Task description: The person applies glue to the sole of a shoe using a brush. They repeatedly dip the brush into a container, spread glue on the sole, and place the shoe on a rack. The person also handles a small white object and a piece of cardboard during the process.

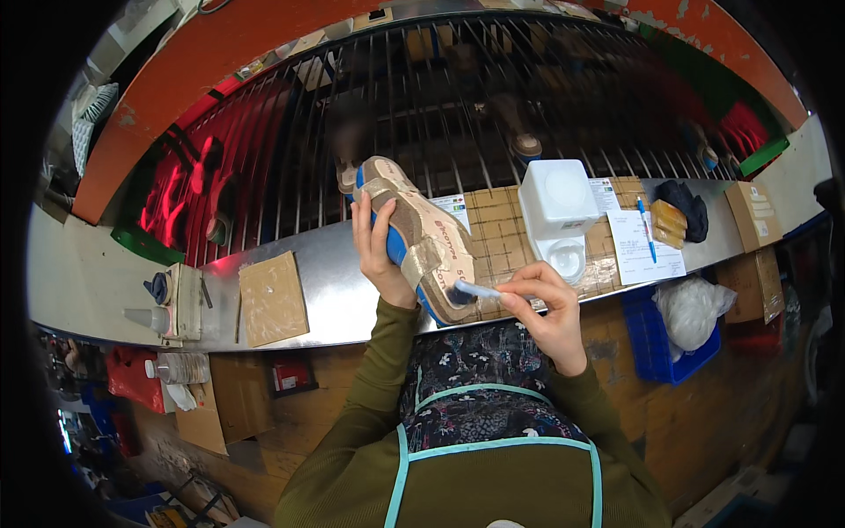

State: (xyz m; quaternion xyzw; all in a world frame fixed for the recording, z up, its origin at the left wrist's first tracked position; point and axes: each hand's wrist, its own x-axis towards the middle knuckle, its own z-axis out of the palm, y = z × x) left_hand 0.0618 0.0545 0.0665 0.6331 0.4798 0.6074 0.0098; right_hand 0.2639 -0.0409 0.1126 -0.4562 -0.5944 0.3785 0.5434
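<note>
My left hand [380,255] is wrapped round a shoe upper [433,236], held tilted with its underside turned up. The shoe has brown and blue sides and a beige bottom with gold-brown patches. In my right hand [549,317] is a small brush [480,290] with a pale handle, pinched between thumb and fingers. Its dark tip touches the end of the shoe's underside nearest me. Just right of the shoe, a white plastic dispenser [556,198] with an open round cup [564,257] at its front stands on a taped cardboard sheet [495,220].
Beyond the metal bench edge [339,299] runs a rack of metal rods [422,114] carrying more shoes. A cardboard piece [275,297] lies left. At right are a paper [635,251], a blue pen [648,229], an amber block [669,223] and dark cloth [684,207]. Below stands a blue crate [647,339].
</note>
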